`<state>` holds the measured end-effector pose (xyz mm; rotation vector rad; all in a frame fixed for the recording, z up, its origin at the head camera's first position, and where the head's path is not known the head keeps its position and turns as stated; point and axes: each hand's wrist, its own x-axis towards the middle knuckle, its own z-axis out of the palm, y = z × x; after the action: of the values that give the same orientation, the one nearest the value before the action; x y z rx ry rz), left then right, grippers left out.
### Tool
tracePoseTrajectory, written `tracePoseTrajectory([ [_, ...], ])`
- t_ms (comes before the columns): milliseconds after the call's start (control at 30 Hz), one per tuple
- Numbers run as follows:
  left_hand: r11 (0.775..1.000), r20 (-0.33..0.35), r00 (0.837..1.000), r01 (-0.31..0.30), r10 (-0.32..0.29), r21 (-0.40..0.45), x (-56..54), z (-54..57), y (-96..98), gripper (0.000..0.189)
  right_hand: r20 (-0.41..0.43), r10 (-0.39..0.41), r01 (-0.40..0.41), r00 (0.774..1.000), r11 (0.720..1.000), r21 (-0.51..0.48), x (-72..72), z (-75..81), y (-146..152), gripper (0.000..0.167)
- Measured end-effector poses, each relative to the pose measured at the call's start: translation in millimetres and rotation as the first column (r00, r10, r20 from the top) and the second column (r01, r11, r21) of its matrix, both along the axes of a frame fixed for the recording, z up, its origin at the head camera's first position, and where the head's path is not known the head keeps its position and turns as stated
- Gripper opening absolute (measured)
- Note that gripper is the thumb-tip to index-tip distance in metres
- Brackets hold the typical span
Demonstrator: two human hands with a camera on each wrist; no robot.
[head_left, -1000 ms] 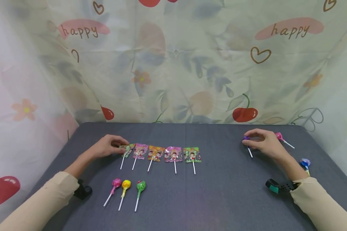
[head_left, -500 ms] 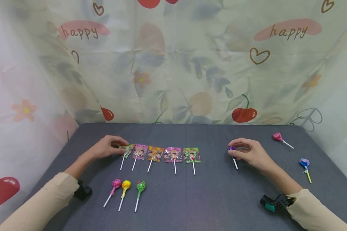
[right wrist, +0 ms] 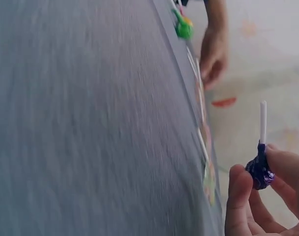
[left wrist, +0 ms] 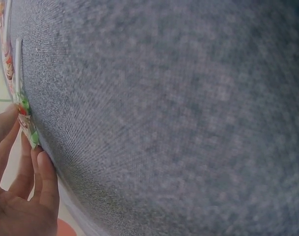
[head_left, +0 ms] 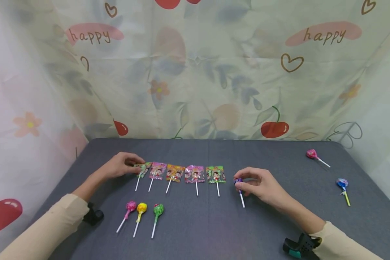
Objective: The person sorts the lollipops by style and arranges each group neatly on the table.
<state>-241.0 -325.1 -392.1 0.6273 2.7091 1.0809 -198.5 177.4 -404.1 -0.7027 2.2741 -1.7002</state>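
Between the thumb and fingers of my right hand is a lollipop in a purple wrapper, its white stick pointing down toward me in the head view. My left hand pinches the wrapper of a green flat-packet lollipop at the left end of a row. Along that row lie a pink packet lollipop, an orange one, another pink one and a green one. The purple lollipop is just right of this last green packet.
Nearer me lie a pink ball lollipop, a yellow one and a green one. Far right are a red-pink lollipop and a blue one. A patterned curtain hangs behind the grey table.
My right hand has carried the purple lollipop left and toward me, from near the red-pink lollipop to beside the row's right end. My left hand has stayed in place.
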Motion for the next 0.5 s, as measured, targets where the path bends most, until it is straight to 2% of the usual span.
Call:
tracePoseTrajectory([
  [233,1.0,0.004,1.0,-0.002,0.002,0.002,0.2,-0.6,0.7,0.029,0.069,0.09,-0.086,0.994,0.994,-0.069,16.8,-0.7,-22.6,0.035],
  [500,1.0,0.002,1.0,-0.015,0.015,-0.01,0.1,-0.3,0.9,0.029,0.09,0.216,-0.203,0.972,0.97,-0.136,30.3,-6.0,-49.8,0.031],
])
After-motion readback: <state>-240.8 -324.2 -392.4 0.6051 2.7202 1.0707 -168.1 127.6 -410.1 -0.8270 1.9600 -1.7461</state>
